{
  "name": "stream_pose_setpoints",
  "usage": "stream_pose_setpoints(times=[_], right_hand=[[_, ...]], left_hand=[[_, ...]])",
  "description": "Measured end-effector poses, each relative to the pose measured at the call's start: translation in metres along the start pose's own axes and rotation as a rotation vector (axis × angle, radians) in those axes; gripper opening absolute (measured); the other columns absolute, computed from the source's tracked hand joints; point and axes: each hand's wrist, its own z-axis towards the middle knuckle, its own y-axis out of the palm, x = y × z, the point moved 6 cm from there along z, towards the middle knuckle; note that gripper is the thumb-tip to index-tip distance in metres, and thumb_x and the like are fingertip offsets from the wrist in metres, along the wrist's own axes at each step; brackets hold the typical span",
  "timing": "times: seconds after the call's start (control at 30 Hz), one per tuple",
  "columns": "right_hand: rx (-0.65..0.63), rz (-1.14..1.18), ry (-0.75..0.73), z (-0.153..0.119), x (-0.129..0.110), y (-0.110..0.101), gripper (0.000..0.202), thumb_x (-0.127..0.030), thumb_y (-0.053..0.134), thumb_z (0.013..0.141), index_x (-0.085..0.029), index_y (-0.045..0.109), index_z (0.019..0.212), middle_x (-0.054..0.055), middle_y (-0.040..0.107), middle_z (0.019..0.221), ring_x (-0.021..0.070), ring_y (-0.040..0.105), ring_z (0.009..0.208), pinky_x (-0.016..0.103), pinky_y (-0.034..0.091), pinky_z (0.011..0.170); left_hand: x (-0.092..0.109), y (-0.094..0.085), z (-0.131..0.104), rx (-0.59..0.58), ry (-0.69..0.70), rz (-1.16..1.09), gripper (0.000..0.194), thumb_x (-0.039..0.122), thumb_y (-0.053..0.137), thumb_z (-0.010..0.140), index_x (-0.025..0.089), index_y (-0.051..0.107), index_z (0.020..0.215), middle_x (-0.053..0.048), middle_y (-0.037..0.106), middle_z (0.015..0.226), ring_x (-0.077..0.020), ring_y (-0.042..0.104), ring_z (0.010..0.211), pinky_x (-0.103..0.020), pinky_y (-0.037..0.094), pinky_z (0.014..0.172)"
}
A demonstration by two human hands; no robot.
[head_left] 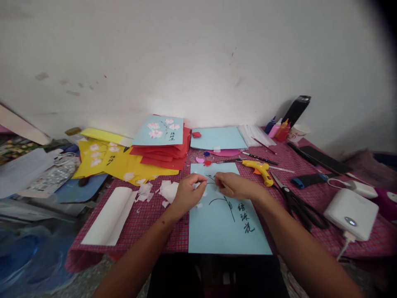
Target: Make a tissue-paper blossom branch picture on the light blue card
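A light blue sheet [217,236] lies in front of me, with dark brush-drawn stems and black written characters [245,217] on it. Over its upper left edge is my left hand [190,191], fingers pinched together; bits of white paper show near its fingertips. My right hand [232,185] is also closed in a pinch, above the drawn stems. Whatever is between the fingers of either hand is too small or hidden to name. Torn white paper pieces [169,191] lie on the cloth left of the sheet.
A yellow glue gun [259,169] and black scissors [299,205] lie to the right, near a white power bank [352,215]. Small paint bottles [281,129] stand at the back right. Red sheets [167,154], yellow paper [124,163] and a folded white sheet [108,217] occupy the left.
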Motion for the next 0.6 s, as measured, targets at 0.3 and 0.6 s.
stream_pose_setpoints(times=[0.3,0.6], right_hand=[[0.093,0.017,-0.052,0.0023,-0.0023,0.001,0.019,-0.01,0.053,0.073,-0.019,0.053,0.09,0.002,0.06,0.08,0.0147,0.049,0.067,0.024,0.029,0.058],[0.16,0.057,-0.056,0.0052,-0.0013,-0.0013,0.016,-0.01,0.05,0.076,-0.019,0.05,0.089,0.0,0.057,0.077,0.014,0.047,0.065,0.024,0.029,0.059]], left_hand=[[-0.0021,0.0001,0.0004,-0.001,-0.021,-0.013,0.013,0.02,0.056,0.085,0.019,0.068,0.089,-0.002,0.069,0.086,-0.0147,0.062,0.081,-0.028,0.047,0.078],[-0.0026,0.0002,0.0008,-0.002,-0.028,-0.022,0.013,0.019,0.056,0.084,0.02,0.068,0.091,-0.002,0.07,0.088,-0.015,0.063,0.082,-0.028,0.048,0.079]])
